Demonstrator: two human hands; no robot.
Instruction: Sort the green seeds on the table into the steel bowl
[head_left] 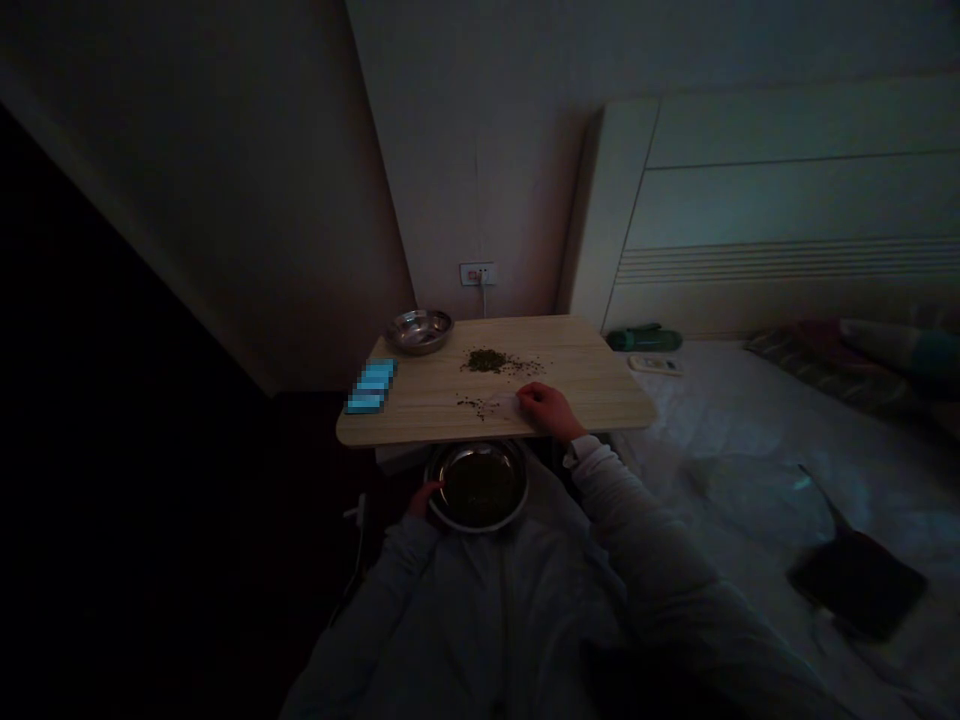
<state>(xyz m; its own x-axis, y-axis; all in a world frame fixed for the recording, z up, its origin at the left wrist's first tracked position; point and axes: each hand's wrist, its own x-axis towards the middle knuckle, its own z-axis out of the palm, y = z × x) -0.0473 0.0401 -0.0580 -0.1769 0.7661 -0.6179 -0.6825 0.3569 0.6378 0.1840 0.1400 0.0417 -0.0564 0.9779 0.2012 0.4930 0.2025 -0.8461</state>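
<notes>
My left hand (424,498) grips the left rim of a metal bowl (517,500), its thumb over the edge. The bowl sits at my lap, just below the table's front edge, with a dark mass of small grains inside. Over the front of the wooden table (420,415), my right hand (541,405) is closed on a thin, pale, see-through flat piece (501,404). A few small dark grains (472,403) lie at the left end of that piece. Farther back is a heap of green grains (486,360), with loose ones scattered to its right.
A second metal bowl (420,332) stands at the table's back left corner, near a lit phone (371,387). On the bed (675,420) at right are a green bottle (645,339), a pale remote control (655,366) and a dark flat object (859,583). A wall socket (478,274) holds a plug.
</notes>
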